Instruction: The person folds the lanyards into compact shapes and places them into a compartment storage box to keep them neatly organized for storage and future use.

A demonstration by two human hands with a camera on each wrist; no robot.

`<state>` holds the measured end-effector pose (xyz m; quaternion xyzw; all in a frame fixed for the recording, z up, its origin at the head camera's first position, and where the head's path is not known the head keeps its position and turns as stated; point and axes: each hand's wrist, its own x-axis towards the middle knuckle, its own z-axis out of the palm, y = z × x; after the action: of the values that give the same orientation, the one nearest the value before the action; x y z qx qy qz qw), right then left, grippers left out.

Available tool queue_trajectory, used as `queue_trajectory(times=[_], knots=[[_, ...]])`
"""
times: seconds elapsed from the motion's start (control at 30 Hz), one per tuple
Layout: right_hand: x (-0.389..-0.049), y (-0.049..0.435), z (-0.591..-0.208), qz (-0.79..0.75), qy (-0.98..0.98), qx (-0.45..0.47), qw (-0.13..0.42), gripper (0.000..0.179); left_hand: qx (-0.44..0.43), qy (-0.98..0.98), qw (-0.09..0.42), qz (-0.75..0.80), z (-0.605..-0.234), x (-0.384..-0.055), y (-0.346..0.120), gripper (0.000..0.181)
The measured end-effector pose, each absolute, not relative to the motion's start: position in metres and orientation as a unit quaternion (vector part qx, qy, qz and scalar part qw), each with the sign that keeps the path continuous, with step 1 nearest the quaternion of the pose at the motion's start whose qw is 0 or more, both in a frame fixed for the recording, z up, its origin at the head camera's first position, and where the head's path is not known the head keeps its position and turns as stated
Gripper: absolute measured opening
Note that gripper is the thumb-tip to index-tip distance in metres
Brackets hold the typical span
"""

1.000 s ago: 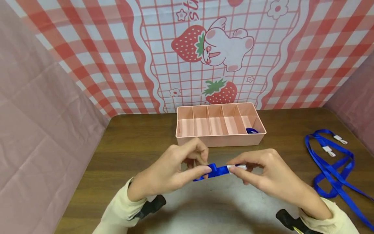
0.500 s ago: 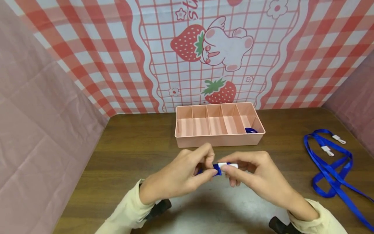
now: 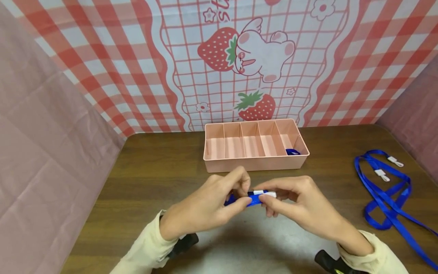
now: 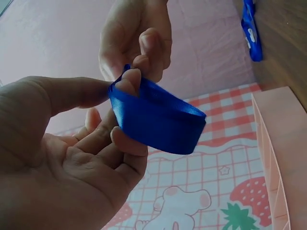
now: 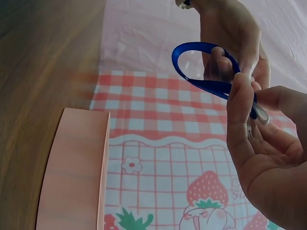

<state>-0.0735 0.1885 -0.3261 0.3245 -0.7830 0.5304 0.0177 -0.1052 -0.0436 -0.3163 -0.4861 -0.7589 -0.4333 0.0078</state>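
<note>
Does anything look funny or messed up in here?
Yes: the cartoon animal on the patterned cloth lies sideways, and the letters near it are turned too. Also, the blue straps on the right of the table lie loosely crossed, which looks a bit messy. I see nothing spilled or broken.

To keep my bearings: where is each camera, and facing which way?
Head: worn there, facing forward, down at the table; left hand, right hand, sleeves show.
Left wrist: worn there, facing the blue strap; left hand near, right beyond.
Right wrist: worn there, facing the strap; right hand near, left beyond.
Both wrist views share strap, pink box.
</note>
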Motion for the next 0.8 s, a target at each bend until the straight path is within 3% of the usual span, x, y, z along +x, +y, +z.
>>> queue_trajectory(times=[0.5,0.8], knots=[[-0.073,0.192,-0.322,0.504,-0.796,0.330,0.055,0.028,-0.481,-0.780,0.045,-0.398,-0.314,-0.103,-0.044,0.019],[-0.073,0.207,-0.309,0.508,-0.801,0.309,0.067,0.030,-0.473,-0.806,0.102,-0.341,-0.306,-0.103,-0.056,0.031]])
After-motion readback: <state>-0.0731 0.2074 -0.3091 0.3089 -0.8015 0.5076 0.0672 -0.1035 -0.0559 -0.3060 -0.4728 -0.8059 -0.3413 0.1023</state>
